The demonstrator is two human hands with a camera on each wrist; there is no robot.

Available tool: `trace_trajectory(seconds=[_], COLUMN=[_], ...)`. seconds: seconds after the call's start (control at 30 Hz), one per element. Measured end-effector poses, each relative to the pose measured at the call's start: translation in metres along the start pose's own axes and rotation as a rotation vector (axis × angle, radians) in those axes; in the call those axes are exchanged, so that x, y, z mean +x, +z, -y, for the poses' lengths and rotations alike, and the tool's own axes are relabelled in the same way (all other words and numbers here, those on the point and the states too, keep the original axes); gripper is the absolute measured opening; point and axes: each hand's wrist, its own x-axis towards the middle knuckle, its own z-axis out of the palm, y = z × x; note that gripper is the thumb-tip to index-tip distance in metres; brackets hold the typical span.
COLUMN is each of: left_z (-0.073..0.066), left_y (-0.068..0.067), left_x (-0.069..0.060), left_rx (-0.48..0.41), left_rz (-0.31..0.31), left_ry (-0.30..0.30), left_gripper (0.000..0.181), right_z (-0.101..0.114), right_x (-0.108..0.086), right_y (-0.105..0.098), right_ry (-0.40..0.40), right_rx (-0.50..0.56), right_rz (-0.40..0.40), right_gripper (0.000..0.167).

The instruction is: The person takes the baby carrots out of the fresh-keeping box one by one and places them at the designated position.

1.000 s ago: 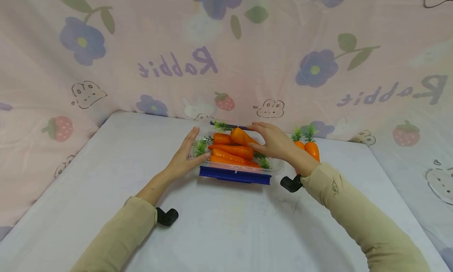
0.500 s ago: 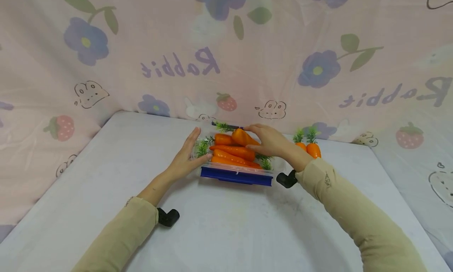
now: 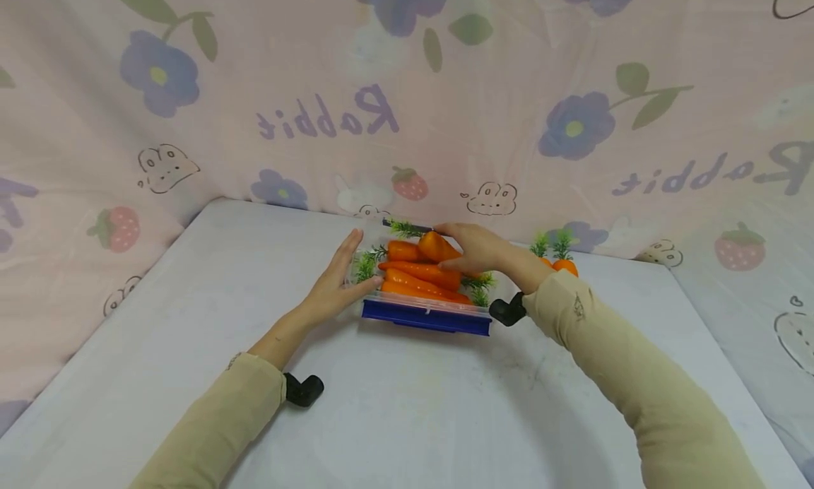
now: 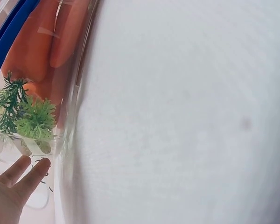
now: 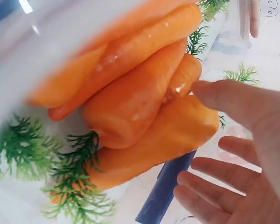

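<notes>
A clear plastic box [image 3: 391, 299] with blue latch flaps [image 3: 426, 318] holds several orange toy carrots [image 3: 420, 271] with green leafy tops. My left hand [image 3: 331, 284] rests at the box's left end, its fingers spread and nearly straight. In the left wrist view its fingertips lie by the clear end wall, near a green leaf tuft [image 4: 35, 119]. My right hand [image 3: 477, 247] reaches over the right part of the box. Its thumb touches the carrots at the far side, among them the upper carrot [image 5: 163, 140]. The other fingers extend past the far rim, loosely bent.
Two more toy carrots [image 3: 564, 266] lie on the white table [image 3: 407, 404] to the right, partly hidden by the right forearm. Behind the table hangs a printed curtain [image 3: 445, 128]. Black camera mounts [image 3: 305, 390] sit on both wrists.
My right hand has shifted slightly left over the carrots, and its forearm now covers more of the two carrots outside. The left hand and the box look the same.
</notes>
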Motion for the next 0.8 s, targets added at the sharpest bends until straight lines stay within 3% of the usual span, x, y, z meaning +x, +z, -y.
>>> trace_trajectory(seconds=[0.23, 0.5, 0.67, 0.8], left_z=[0.002, 0.001, 0.0, -0.001], left_y=[0.001, 0.002, 0.0, -0.001], left_x=[0.0, 0.0, 0.0, 0.0], left_rx=[-0.005, 0.007, 0.009, 0.003], left_rz=[-0.002, 0.002, -0.002, 0.001], left_ry=[0.0, -0.001, -0.002, -0.013], left_gripper=[0.087, 0.088, 0.088, 0.088], right_z=[0.001, -0.001, -0.002, -0.002], right_x=[0.005, 0.008, 0.01, 0.013], right_y=[-0.001, 0.0, 0.002, 0.006], right_ry=[0.013, 0.024, -0.011, -0.034], right_rx=[0.028, 0.03, 0.052, 0.075], right_rz=[0.051, 0.047, 0.021, 0.046], right_gripper=[0.068, 0.065, 0.057, 0.055])
